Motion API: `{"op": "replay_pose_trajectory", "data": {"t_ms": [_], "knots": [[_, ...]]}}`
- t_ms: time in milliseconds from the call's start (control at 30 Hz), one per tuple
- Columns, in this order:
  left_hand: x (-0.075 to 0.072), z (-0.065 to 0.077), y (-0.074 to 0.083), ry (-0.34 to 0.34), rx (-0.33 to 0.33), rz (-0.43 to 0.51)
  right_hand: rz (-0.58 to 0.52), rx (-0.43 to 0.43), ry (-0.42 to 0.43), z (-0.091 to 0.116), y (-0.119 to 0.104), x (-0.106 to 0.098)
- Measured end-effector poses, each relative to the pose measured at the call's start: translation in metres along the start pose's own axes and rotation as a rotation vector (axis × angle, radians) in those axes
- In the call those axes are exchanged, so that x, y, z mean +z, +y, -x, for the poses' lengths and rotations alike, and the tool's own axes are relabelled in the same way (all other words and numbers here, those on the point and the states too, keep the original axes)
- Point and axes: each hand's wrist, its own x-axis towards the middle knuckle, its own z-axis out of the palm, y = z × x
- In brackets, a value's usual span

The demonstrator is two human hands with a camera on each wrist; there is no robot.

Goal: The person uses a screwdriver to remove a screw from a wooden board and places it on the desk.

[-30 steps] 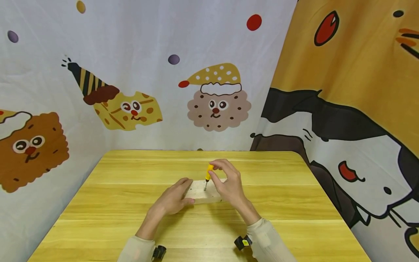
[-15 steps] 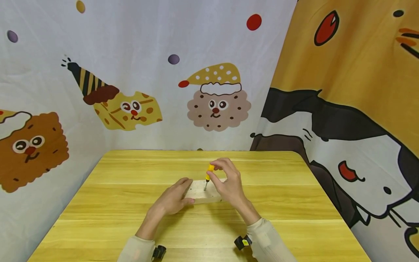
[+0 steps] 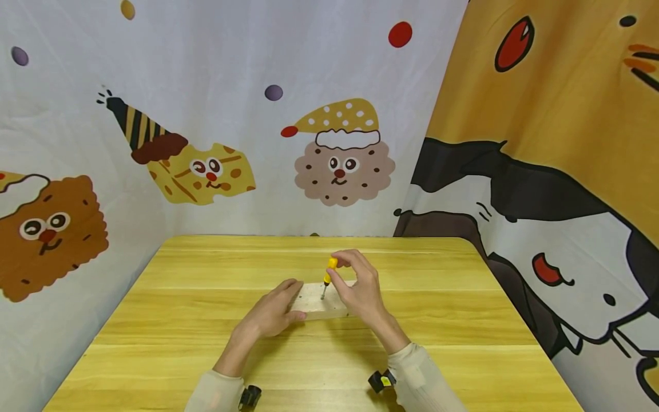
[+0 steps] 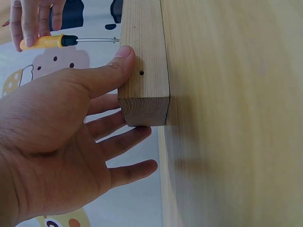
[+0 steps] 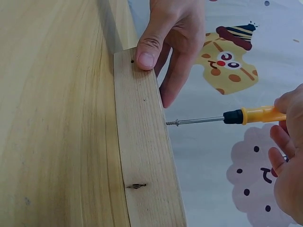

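A pale wooden block (image 3: 311,300) lies on the table in front of me. My left hand (image 3: 270,312) holds its left end, thumb on the near side and fingers at the far side and end. My right hand (image 3: 362,292) pinches a screwdriver (image 3: 330,271) by its yellow handle, thumb and fingertips near the top. The shaft points down, slightly tilted, at the block's upper face. At its tip stands a small screw (image 5: 173,123), with threads showing above the wood in the right wrist view. The left wrist view shows the block's end grain and a dark hole near it.
The wood-grain table (image 3: 180,320) extends around the block on all sides. Behind it hangs a cartoon-printed curtain (image 3: 231,68). A small black camera (image 3: 250,396) sits at the left wrist and another black camera (image 3: 382,381) at the right.
The fingers of the right hand shift slightly around the screwdriver's handle. The block and the left hand stay where they were.
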Motion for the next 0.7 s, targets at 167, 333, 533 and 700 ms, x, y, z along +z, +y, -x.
{"op": "replay_pose_trajectory", "data": {"t_ms": [167,333,533,700], "knots": [[0.0007,-0.0002,-0.0003,-0.005,-0.004,0.0,-0.006,0.006,0.007,0.0008,0.0021,0.001],[0.0008,-0.0004,-0.0004,-0.006,-0.004,-0.004,-0.01,0.011,0.002,0.0011,0.0035,0.001],[0.0005,-0.0002,-0.0007,-0.007,0.001,-0.006,-0.009,-0.018,0.007,0.0011,0.004,0.0014],[0.0007,0.0001,-0.0011,-0.007,0.004,-0.006,0.017,-0.025,0.024,0.0009,0.0037,0.0018]]}}
